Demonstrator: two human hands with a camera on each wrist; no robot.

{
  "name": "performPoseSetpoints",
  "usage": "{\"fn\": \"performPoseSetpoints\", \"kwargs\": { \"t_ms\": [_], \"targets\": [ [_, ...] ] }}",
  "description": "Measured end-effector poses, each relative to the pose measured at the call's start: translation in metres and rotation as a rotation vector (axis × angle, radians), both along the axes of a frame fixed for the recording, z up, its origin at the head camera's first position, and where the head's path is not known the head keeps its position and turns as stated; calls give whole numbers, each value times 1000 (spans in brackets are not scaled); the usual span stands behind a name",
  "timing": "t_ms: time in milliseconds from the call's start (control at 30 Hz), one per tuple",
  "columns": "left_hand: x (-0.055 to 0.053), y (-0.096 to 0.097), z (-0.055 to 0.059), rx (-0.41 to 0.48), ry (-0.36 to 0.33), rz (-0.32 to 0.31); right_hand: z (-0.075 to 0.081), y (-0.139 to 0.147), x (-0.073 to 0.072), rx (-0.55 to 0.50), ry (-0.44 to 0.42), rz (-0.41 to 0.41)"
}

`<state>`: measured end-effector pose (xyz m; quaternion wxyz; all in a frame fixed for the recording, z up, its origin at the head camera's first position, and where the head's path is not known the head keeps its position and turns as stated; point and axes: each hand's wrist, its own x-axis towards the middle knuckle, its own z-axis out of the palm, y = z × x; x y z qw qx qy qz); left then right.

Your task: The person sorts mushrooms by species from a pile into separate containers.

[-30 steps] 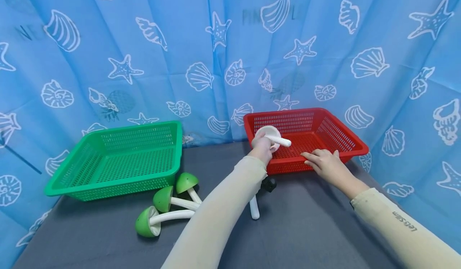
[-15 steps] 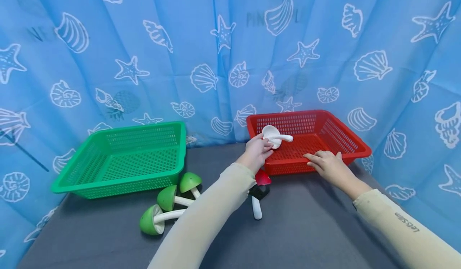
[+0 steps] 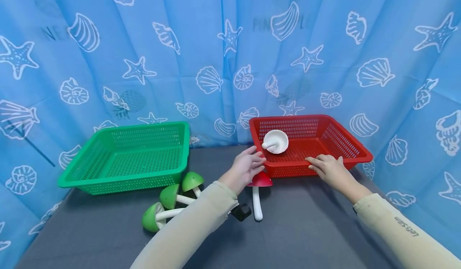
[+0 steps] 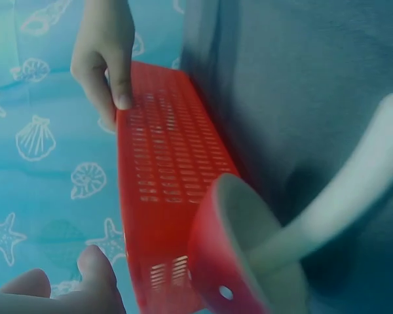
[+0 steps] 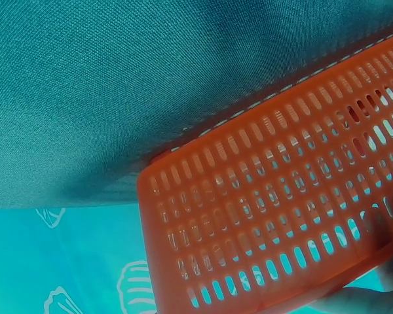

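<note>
A toy mushroom (image 3: 275,141) lies in the left end of the red basket (image 3: 288,169), its white underside and stem showing. My left hand (image 3: 245,169) hovers by the basket's front left corner with loosely spread fingers, holding nothing. Below it, a red-capped toy mushroom (image 3: 257,203) rests on the table against the basket's front; in the left wrist view its red cap (image 4: 213,255) has a white spot. My right hand (image 3: 331,175) holds the basket's front rim, thumb on one side of the wall and fingers on the other, as the left wrist view shows.
A green basket (image 3: 124,183) stands at the left on the grey cloth-covered table (image 3: 295,229). Several green-capped toy mushrooms (image 3: 169,197) lie before its right corner, partly hidden by the left sleeve. A blue shell-print curtain (image 3: 216,41) hangs behind.
My left hand has let go of the white-undersided mushroom, which now lies in the red basket, and has drawn back left and nearer. The right hand stays on the rim.
</note>
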<state>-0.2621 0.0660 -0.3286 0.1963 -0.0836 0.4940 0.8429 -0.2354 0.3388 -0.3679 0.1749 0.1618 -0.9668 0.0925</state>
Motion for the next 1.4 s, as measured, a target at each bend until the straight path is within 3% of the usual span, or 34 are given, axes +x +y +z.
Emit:
{"fn": "performPoseSetpoints", "kwargs": {
  "t_ms": [533, 767, 1100, 1400],
  "targets": [
    [27, -40, -24, -47, 0, -26, -1, 1, -1, 4, -23, -10],
    [38, -46, -37, -84, 17, -39, 0, 0, 0, 6, -11, -15],
    [54, -53, -58, -116, 41, -68, 1, -3, 0, 7, -62, -42],
    [56, -47, -76, -171, 65, -40, 1, -3, 0, 8, -50, -30]
  ]
}}
